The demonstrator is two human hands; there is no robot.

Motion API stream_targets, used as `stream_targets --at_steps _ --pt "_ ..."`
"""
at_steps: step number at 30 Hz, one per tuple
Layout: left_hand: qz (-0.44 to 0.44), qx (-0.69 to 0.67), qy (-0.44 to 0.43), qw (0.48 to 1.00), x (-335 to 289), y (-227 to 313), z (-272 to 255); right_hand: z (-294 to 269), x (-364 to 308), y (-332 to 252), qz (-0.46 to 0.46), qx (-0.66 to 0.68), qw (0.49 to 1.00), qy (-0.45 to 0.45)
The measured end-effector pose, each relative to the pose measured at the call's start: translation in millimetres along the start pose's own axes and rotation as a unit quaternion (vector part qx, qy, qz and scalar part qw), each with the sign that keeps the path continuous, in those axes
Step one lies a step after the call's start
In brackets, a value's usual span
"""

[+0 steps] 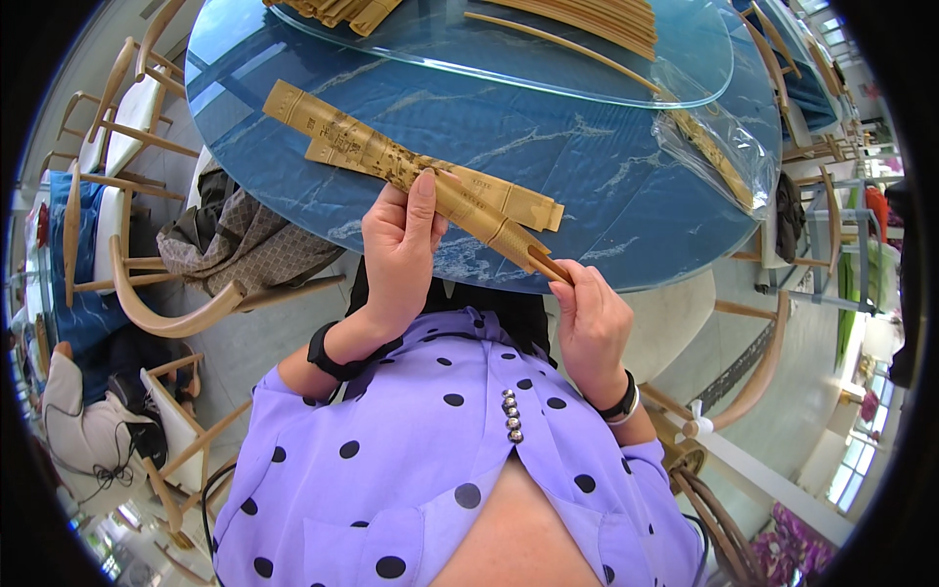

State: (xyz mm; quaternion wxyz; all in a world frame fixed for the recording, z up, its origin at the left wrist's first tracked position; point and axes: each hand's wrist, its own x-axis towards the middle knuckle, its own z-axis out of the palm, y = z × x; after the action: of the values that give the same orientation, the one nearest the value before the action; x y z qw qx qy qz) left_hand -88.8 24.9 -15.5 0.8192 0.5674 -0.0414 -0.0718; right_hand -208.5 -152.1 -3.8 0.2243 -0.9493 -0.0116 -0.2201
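Over the near edge of the table, my left hand [403, 230] is closed on a long gold paper chopstick sleeve [489, 227] with dark print, thumb on top. It slants from upper left to lower right. A pair of brown chopsticks [552, 267] sticks out of its lower right end. My right hand [592, 313] pinches their tips, partly hiding them. A second gold sleeve [530, 205] crosses behind the first at a shallow angle. Whether my left fingers also grip it, I cannot make out.
The round table has a blue marbled cover [587, 147]. On its glass turntable [430, 59] lie a stack of gold sleeves [597, 22], another pile [347, 12] and a single stick [558, 41]. A clear plastic bag [724, 161] lies at the right. Wooden chairs [171, 318] stand around.
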Motion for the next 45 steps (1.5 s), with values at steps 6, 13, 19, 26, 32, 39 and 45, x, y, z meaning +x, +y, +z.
stream_targets --at_steps 6,13,19,26,32,39,45 --pt "-0.007 -0.014 0.012 1.0 4.6 6.3 -6.7 -4.1 0.3 1.3 0.013 0.017 1.0 -0.003" --pt "-0.003 0.002 -0.015 1.0 0.7 -0.2 -7.9 0.2 0.6 -2.0 -0.003 0.002 1.0 0.015" --pt "-0.01 -0.012 -0.015 1.0 3.5 11.6 -3.9 -0.3 0.1 -1.6 -0.01 0.002 1.0 0.005" --pt "-0.013 0.008 -0.011 1.0 5.6 3.4 -10.9 0.7 0.6 -5.5 -0.011 0.018 1.0 0.013" --pt "-0.017 -0.031 -0.027 0.999 22.0 13.8 -11.4 -9.7 11.2 -13.8 -0.032 0.11 0.991 -0.072" --pt "-0.021 -0.022 0.001 1.0 24.8 18.6 -15.4 -5.6 13.6 -10.0 -0.126 0.18 0.975 0.011" --pt "-0.018 -0.022 0.0 1.0 24.7 17.4 -21.7 -3.6 10.4 -9.8 -0.184 0.177 0.967 -0.014"
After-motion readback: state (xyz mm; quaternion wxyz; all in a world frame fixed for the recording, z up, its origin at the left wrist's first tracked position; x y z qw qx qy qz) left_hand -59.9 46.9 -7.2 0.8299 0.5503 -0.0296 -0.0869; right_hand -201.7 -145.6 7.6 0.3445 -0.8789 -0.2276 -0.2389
